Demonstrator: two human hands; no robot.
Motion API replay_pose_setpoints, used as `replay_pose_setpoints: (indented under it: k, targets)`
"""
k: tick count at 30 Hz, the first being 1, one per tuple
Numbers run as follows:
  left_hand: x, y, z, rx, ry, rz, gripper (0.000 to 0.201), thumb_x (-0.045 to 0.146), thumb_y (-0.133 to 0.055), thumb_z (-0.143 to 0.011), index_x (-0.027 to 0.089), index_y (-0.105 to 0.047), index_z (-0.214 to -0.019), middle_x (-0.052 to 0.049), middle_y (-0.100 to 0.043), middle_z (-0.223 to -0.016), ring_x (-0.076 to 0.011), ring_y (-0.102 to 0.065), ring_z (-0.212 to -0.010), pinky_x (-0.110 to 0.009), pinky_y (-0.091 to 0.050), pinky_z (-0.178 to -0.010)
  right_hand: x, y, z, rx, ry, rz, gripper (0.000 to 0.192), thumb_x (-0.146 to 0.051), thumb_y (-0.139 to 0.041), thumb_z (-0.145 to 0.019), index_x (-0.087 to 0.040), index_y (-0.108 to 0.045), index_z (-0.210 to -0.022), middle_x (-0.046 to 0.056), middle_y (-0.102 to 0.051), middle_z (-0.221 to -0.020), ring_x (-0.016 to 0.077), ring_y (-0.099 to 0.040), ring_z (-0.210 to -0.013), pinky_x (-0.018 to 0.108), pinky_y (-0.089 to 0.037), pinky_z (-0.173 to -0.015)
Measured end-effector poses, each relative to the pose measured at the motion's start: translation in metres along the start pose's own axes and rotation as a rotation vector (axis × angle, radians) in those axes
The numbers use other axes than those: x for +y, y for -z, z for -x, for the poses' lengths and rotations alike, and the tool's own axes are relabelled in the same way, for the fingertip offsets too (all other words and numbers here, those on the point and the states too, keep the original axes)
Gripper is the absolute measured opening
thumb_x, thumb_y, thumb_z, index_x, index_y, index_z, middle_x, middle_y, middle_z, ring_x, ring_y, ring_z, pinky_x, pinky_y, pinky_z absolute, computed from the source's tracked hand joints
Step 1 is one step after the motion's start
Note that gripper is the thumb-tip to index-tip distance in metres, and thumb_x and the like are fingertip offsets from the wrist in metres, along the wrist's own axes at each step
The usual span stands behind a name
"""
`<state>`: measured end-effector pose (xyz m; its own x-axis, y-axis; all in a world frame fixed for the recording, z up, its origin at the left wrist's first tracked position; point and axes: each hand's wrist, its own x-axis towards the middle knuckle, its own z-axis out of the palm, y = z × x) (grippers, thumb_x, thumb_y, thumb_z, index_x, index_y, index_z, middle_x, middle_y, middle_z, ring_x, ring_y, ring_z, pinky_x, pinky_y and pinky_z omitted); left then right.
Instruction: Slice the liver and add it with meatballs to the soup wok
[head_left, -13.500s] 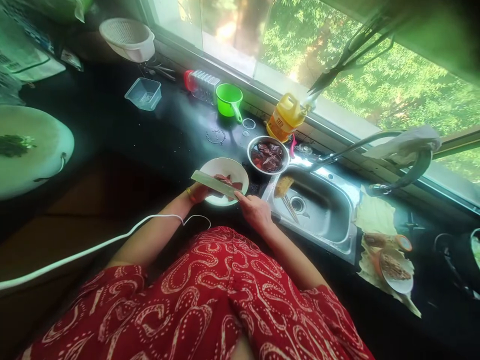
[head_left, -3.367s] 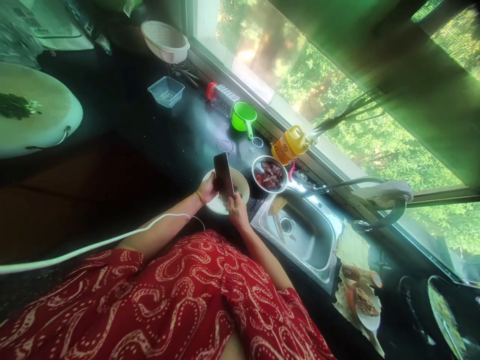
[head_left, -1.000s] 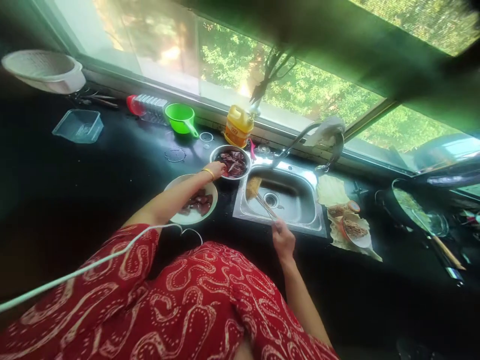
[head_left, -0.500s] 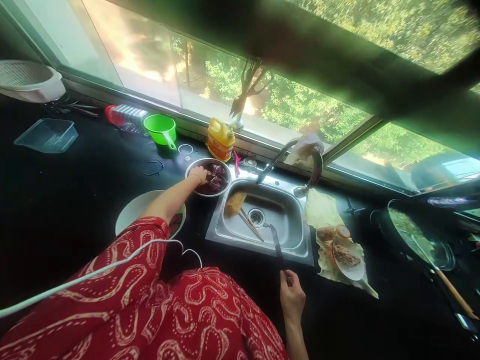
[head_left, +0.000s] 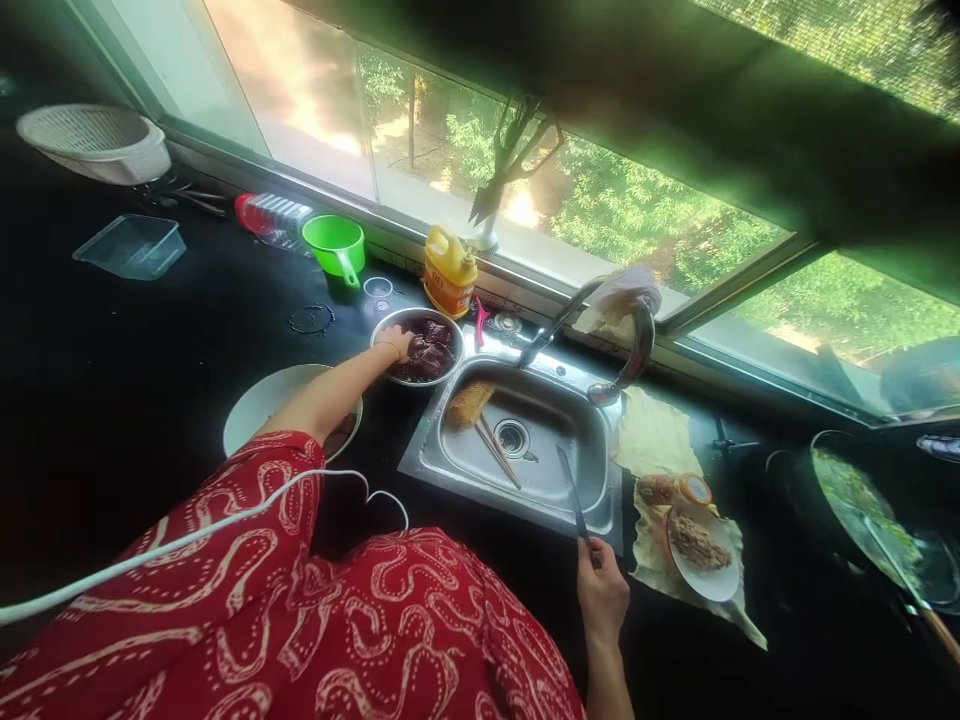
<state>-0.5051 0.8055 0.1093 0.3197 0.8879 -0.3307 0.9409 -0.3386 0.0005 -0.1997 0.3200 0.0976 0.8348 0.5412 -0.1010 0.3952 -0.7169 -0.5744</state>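
My left hand (head_left: 397, 345) reaches into a steel bowl (head_left: 382, 330) of dark red meat pieces (head_left: 429, 355) at the sink's left corner; its fingers rest on the meat. A white plate (head_left: 259, 405) with some cut meat lies under my forearm. My right hand (head_left: 602, 590) grips the handle of a cleaver (head_left: 574, 495), whose blade points edge-up over the front right of the steel sink (head_left: 540, 470).
Chopsticks (head_left: 495, 450) and a scrub sponge (head_left: 466, 403) lie in the sink. Oil bottle (head_left: 448, 272), green cup (head_left: 335, 245), clear tub (head_left: 131, 247) and white colander (head_left: 97, 142) line the windowsill side. A plate of food (head_left: 694, 545) on paper and a wok (head_left: 855, 500) sit right.
My left hand left the white plate and went into the steel bowl of meat. My right hand carried the cleaver away from the plate to the sink's front right.
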Motion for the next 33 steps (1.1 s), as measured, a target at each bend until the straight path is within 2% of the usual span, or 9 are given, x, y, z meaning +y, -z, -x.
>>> replay_pose_setpoints:
  k: [3, 6, 9, 13, 19, 22, 28, 31, 33]
  targets:
    - [0.000, 0.002, -0.001, 0.020, -0.150, -0.059, 0.078, 0.031, -0.069, -0.077, 0.021, -0.042, -0.150, -0.017, -0.039, -0.153, -0.0345, -0.035, -0.141, -0.046, -0.028, -0.115, 0.001, 0.001, -0.002, -0.005, -0.021, -0.003, 0.052, -0.070, -0.046, -0.075, -0.025, -0.066, -0.092, 0.006, -0.073, -0.078, 0.0248, -0.067, -0.072, 0.031, -0.044, -0.065]
    - [0.002, 0.003, -0.002, 0.034, -0.236, -0.125, 0.074, 0.029, -0.067, -0.078, 0.014, -0.045, -0.147, -0.021, -0.051, -0.141, -0.0330, -0.044, -0.133, -0.042, -0.031, -0.111, 0.000, 0.001, -0.004, -0.025, -0.010, -0.003, 0.052, -0.069, -0.046, -0.075, -0.025, -0.066, -0.093, 0.006, -0.073, -0.078, 0.0251, -0.067, -0.073, 0.031, -0.044, -0.066]
    - [0.005, 0.003, 0.000, 0.058, -0.237, -0.195, 0.062, 0.026, -0.064, -0.078, 0.012, -0.054, -0.138, -0.022, -0.059, -0.130, -0.0336, -0.050, -0.124, -0.044, -0.032, -0.107, 0.001, 0.001, -0.005, -0.026, 0.005, 0.019, 0.053, -0.069, -0.044, -0.075, -0.024, -0.066, -0.094, 0.007, -0.073, -0.080, 0.0257, -0.067, -0.074, 0.031, -0.044, -0.066]
    - [0.010, 0.003, 0.006, 0.082, -0.283, -0.256, 0.043, 0.023, -0.062, -0.078, 0.009, -0.067, -0.118, -0.023, -0.062, -0.125, -0.0343, -0.048, -0.125, -0.048, -0.024, -0.112, 0.005, -0.001, -0.005, -0.029, 0.010, 0.014, 0.051, -0.067, -0.045, -0.077, -0.024, -0.067, -0.095, 0.007, -0.074, -0.081, 0.0249, -0.067, -0.072, 0.031, -0.044, -0.064]
    - [0.008, -0.003, 0.007, -0.007, -0.224, -0.078, 0.063, 0.025, -0.068, -0.070, 0.015, -0.060, -0.133, -0.020, -0.060, -0.133, -0.0328, -0.051, -0.127, -0.046, -0.030, -0.112, 0.007, -0.003, 0.001, -0.044, 0.009, -0.019, 0.049, -0.066, -0.047, -0.079, -0.024, -0.068, -0.096, 0.007, -0.074, -0.081, 0.0256, -0.067, -0.074, 0.031, -0.044, -0.065]
    - [0.010, 0.001, 0.006, -0.030, -0.192, -0.069, 0.059, 0.023, -0.069, -0.071, 0.015, -0.063, -0.129, -0.021, -0.063, -0.127, -0.0353, -0.053, -0.125, -0.050, -0.028, -0.113, 0.006, -0.004, 0.002, -0.045, 0.040, -0.022, 0.050, -0.066, -0.046, -0.080, -0.024, -0.068, -0.094, 0.007, -0.073, -0.079, 0.0251, -0.066, -0.071, 0.031, -0.043, -0.062]
    - [0.023, 0.040, 0.003, -0.184, -0.087, -0.055, 0.034, 0.015, -0.082, -0.061, 0.011, -0.073, -0.094, -0.013, -0.071, -0.092, -0.0377, -0.050, -0.128, -0.059, -0.019, -0.116, 0.004, -0.005, 0.000, -0.029, 0.056, 0.001, 0.053, -0.068, -0.044, -0.081, -0.023, -0.069, -0.096, 0.007, -0.073, -0.079, 0.0236, -0.065, -0.066, 0.030, -0.042, -0.061]
    - [0.014, 0.067, 0.002, -0.265, 0.028, 0.031, 0.023, 0.020, -0.085, -0.060, 0.010, -0.072, -0.075, -0.009, -0.064, -0.069, -0.0394, -0.053, -0.121, -0.059, -0.029, -0.112, 0.005, -0.007, -0.003, -0.038, 0.079, -0.028, 0.055, -0.068, -0.043, -0.081, -0.022, -0.069, -0.096, 0.008, -0.074, -0.081, 0.0234, -0.065, -0.066, 0.030, -0.042, -0.062]
    - [0.002, 0.082, 0.007, -0.317, 0.066, 0.107, 0.021, 0.023, -0.085, -0.061, 0.011, -0.072, -0.071, -0.009, -0.063, -0.065, -0.0368, -0.060, -0.110, -0.051, -0.042, -0.105, 0.006, -0.010, -0.007, -0.044, 0.098, -0.040, 0.056, -0.068, -0.043, -0.081, -0.022, -0.070, -0.096, 0.009, -0.074, -0.081, 0.0238, -0.064, -0.066, 0.031, -0.042, -0.062]
